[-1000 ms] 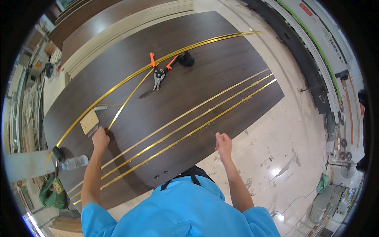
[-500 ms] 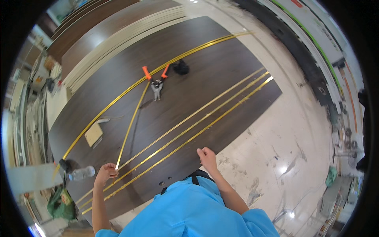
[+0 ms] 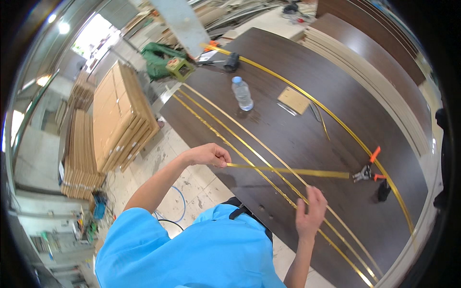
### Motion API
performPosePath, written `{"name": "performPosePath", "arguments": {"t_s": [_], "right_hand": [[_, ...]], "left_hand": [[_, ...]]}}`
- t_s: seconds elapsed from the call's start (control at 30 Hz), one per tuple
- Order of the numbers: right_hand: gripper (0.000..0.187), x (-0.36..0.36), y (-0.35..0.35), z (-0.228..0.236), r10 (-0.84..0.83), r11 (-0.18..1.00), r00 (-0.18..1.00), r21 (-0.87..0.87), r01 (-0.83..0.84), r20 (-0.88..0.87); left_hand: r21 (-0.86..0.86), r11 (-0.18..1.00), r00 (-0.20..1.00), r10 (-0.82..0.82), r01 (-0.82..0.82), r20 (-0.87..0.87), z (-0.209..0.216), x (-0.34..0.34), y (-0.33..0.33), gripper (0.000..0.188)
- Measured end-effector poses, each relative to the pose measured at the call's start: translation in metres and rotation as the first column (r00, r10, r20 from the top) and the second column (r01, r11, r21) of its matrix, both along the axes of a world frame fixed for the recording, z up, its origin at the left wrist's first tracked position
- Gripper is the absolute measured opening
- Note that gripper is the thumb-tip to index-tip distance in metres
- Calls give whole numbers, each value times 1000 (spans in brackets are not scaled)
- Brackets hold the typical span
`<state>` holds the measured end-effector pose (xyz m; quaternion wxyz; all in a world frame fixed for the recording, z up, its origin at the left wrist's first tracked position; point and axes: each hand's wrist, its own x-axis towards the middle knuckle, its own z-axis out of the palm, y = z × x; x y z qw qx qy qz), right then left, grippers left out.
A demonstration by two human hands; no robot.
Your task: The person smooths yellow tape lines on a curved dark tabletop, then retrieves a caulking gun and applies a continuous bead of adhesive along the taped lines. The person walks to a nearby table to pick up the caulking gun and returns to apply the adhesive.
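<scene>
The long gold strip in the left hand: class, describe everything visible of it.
The long thin gold strip looks shiny, metallic and nearly straight. The left hand pinches one end; it crosses over three thin gold strips on the dark brown wood-look board, its other end near the orange-handled metal snips. The open right hand seems close but not touching. Contact with those strips is unclear.

A gold strip (image 3: 314, 172) reaching from the left hand (image 3: 210, 155) slants across three long strips (image 3: 288, 181), barring a low pass over the table (image 3: 302, 146), with the right hand (image 3: 311, 211) close by; bare tabletop opens between the three strips and a curved gold strip (image 3: 332, 110) beyond, broken by an upright water bottle (image 3: 243, 95) and a beige block (image 3: 294, 100), while orange-handled snips (image 3: 366, 173) crowd the slanting strip's far end
</scene>
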<state>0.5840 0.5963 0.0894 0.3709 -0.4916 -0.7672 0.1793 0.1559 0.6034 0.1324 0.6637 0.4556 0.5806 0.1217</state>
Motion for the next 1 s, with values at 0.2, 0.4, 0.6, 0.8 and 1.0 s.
{"name": "performPosePath", "arguments": {"t_s": [0.2, 0.4, 0.6, 0.8, 1.0], "right_hand": [[52, -117, 43, -3, 566, 823, 791, -98, -560, 232], [49, -209, 62, -41, 541, 824, 832, -272, -497, 122], [39, -340, 127, -85, 450, 825, 893, -394, -405, 24], [35, -414, 180, -106, 461, 789, 886, -477, -387, 43], [36, -421, 196, -110, 469, 792, 875, -497, -355, 123]], "left_hand": [[145, 988, 994, -41, 56, -103, -21, -68, -17, 12], [334, 920, 869, -14, 205, -495, -44, -185, 34, 16], [884, 468, 539, 748, -14, -387, -128, -246, 96, 39], [827, 561, 474, 721, 29, -506, -185, -258, 123, 49], [808, 588, 449, 717, 22, -534, -191, -274, 132, 52]]}}
